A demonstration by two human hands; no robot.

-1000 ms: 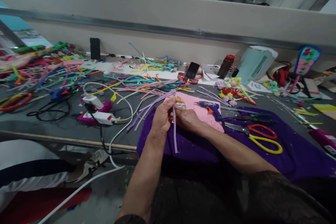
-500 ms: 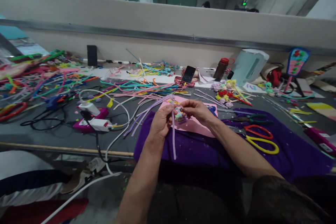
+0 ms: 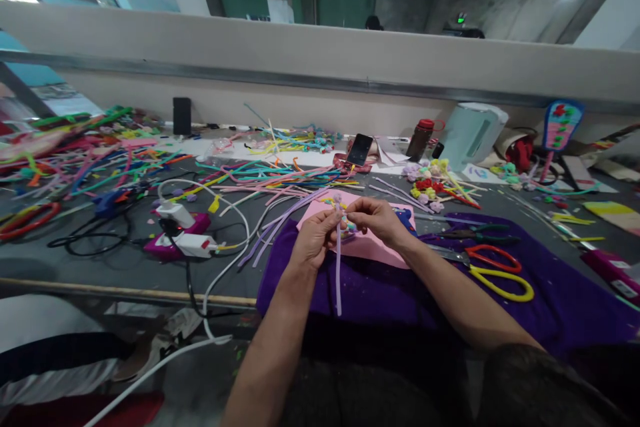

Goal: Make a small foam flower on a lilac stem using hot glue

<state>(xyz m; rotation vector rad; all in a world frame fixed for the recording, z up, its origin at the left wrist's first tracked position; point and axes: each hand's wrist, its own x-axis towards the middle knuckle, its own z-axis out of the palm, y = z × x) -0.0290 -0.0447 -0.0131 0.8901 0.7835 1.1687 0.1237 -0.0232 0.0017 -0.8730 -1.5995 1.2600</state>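
A lilac pipe cleaner (image 3: 339,280) hangs straight down from between my hands, its upper end bent into a small lilac knob. My left hand (image 3: 320,230) pinches it from the left, thumb and fingers closed. Close against it, my right hand (image 3: 375,219) has its fingertips pinched together at the same upper part; how they grip it is too small to see. Beneath both hands lies a pink sheet (image 3: 310,213) with colourful bits partly hidden by my fingers. The sheet rests on a purple cloth (image 3: 300,280).
Scissors (image 3: 495,267) with red and yellow handles and pliers (image 3: 475,233) lie right on the cloth. Loose pipe cleaners (image 3: 280,173) spread behind. Power strips (image 3: 185,237) with a white cable stand left. A phone (image 3: 360,149), bottle (image 3: 420,139) and kettle (image 3: 473,133) line the back.
The view has tilted up slightly. Both hands stay together at the pipe cleaner, and its lilac knob now shows above the fingers.
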